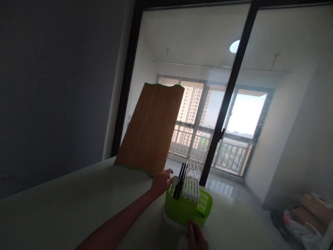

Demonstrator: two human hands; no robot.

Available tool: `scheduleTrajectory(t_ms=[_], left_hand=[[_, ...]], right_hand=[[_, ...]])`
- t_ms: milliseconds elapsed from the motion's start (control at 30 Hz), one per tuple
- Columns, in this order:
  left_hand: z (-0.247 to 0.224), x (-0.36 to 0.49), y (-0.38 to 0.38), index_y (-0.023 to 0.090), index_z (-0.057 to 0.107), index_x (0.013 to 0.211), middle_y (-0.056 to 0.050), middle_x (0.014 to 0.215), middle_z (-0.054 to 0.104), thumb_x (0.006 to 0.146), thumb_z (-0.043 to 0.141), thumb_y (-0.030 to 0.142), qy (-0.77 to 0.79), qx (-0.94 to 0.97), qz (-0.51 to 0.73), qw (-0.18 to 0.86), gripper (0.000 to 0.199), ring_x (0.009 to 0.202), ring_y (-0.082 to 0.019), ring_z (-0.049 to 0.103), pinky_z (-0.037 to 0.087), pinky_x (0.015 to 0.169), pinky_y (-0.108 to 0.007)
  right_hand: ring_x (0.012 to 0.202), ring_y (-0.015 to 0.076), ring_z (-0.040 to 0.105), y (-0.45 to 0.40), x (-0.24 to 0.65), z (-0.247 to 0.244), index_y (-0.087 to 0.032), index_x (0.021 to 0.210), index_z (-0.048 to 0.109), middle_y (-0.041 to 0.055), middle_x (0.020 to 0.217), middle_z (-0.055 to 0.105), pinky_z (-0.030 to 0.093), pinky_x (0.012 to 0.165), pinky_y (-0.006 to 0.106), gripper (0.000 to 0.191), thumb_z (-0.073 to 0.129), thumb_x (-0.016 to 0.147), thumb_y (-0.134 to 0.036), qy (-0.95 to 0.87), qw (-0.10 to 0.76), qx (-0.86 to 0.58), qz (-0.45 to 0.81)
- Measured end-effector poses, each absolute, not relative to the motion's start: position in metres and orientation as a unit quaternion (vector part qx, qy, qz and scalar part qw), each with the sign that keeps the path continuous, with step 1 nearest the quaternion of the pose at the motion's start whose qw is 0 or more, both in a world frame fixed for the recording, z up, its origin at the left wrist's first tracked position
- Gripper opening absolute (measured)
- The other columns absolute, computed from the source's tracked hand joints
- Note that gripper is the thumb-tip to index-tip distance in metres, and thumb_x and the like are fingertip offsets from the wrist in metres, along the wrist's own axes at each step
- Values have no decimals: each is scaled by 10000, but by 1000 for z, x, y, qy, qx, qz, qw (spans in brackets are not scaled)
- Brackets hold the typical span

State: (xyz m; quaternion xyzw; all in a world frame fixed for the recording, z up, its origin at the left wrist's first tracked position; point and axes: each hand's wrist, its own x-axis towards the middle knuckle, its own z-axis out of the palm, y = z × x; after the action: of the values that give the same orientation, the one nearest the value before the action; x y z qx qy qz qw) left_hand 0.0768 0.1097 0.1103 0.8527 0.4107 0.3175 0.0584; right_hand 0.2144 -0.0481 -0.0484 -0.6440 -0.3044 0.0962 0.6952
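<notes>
A green caddy (180,210) with a white base stands on the pale table, holding black chopsticks (179,182), a rounded utensil head (175,180) and a white slotted rack (191,189). At the caddy's left rim is my left hand (160,181), its fingers apart and its thumb close to the utensil head; whether they touch is unclear. My right hand (197,236) is low at the caddy's front, fingers closed together. What it grips is hidden. A pale rounded item (182,242) shows just left of it, partly cut off by the frame.
A wooden board (153,128) with green edging stands tilted on the table (85,192), behind my left hand. Behind the caddy is a wire rack (193,163). A dark-framed glass door (220,128) rises beyond the table. Boxes and bags (309,217) lie at the lower right.
</notes>
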Motion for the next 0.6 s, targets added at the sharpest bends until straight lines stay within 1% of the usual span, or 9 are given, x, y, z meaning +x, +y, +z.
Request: scheduleTrajectory(t_ms=[67,133,200,300,367,433,500,600], left_hand=[[98,68,93,227,598,1053,8,881,692,929,421,343,412,840,345,73,245,791,-149,653,398,686,-244],[74,63,73,223,625,962,16,811,690,926,425,351,416,829,356,114,240,732,-139,642,386,656,-241],[45,64,52,226,652,881,16,764,694,903,454,337,415,832,325,172,229,698,-140,637,384,635,-245],[6,74,28,243,703,852,2,788,728,841,516,315,413,848,223,247,200,752,-171,663,422,660,-268],[-11,85,18,257,727,873,-10,840,750,787,575,320,414,850,186,268,185,831,-204,679,456,718,-295],[-20,94,14,268,737,895,-22,904,760,749,613,338,411,853,169,275,204,902,-230,678,474,781,-323],[-25,101,14,266,740,904,-36,961,757,742,613,355,406,859,147,275,225,946,-249,671,477,820,-344],[-26,103,17,252,738,873,-41,983,749,737,602,334,405,867,123,263,209,944,-255,666,474,808,-347]], right_hand=[[520,160,571,-52,217,-42,-142,812,713,0,541,618,442,528,253,593,628,642,-703,-294,707,-635,104],[525,151,547,-55,221,-36,-143,813,714,-19,523,578,433,534,253,571,635,650,-685,-281,717,-627,112],[531,145,527,-57,224,-32,-149,821,715,-32,513,552,413,536,253,547,639,658,-666,-265,720,-630,120],[531,137,500,-58,226,-31,-156,834,712,-42,520,546,387,535,256,523,651,648,-640,-246,718,-638,132],[528,139,493,-58,226,-33,-158,829,707,-44,514,540,386,533,260,509,654,634,-625,-237,718,-641,129],[524,147,500,-56,225,-34,-163,813,698,-43,499,530,398,531,264,489,650,628,-613,-226,723,-641,125],[519,157,513,-55,224,-35,-172,800,690,-40,484,526,411,530,268,469,646,627,-606,-217,726,-640,127],[520,161,524,-55,225,-35,-171,795,691,-32,487,543,421,535,269,463,652,622,-599,-216,727,-639,126]])
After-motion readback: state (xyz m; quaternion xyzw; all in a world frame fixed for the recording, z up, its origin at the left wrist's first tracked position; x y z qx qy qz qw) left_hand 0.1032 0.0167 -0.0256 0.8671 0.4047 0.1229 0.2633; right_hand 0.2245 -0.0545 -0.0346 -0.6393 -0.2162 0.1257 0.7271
